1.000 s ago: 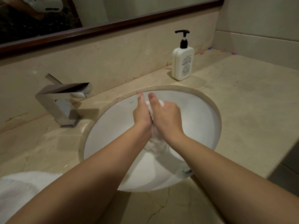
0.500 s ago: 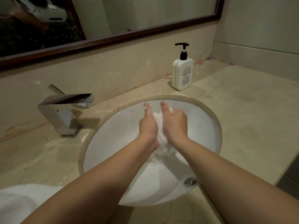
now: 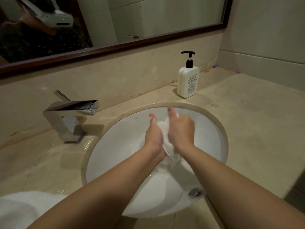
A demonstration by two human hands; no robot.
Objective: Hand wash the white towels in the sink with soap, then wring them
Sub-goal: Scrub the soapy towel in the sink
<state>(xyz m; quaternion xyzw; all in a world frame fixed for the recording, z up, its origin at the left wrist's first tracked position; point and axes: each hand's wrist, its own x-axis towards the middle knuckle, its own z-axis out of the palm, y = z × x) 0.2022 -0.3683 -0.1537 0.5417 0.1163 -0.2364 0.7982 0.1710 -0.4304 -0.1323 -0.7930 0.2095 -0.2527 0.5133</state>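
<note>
Beige marble countertop (image 3: 247, 121) fills the head view, with a round white sink (image 3: 212, 128) set under it and a dark-framed mirror (image 3: 148, 39) running along the wall behind. Left of the basin stands a square chrome faucet (image 3: 71, 118); behind the basin's far right edge stands a white soap bottle (image 3: 188, 81) with a black pump.

Over the middle of the basin both hands meet, palms facing each other. Between them sits a white towel (image 3: 166, 139), wet and crumpled into a narrow wad. Its upper folds bulge out between the thumbs, and its lower end hangs below the wrists towards the bottom of the bowl. A small dab of white foam sits on the right hand's knuckles. The left hand (image 3: 154, 136) presses against the towel's left side with its thumb pointing up; its fingers are hidden behind the cloth. The right hand (image 3: 181, 129) clasps the towel's right side, fingers curled round it.

Near the bowl's front edge lies a metal drain (image 3: 194, 191). At the lower left corner a second white towel (image 3: 19, 210) rests on the countertop, well apart from the hands.
</note>
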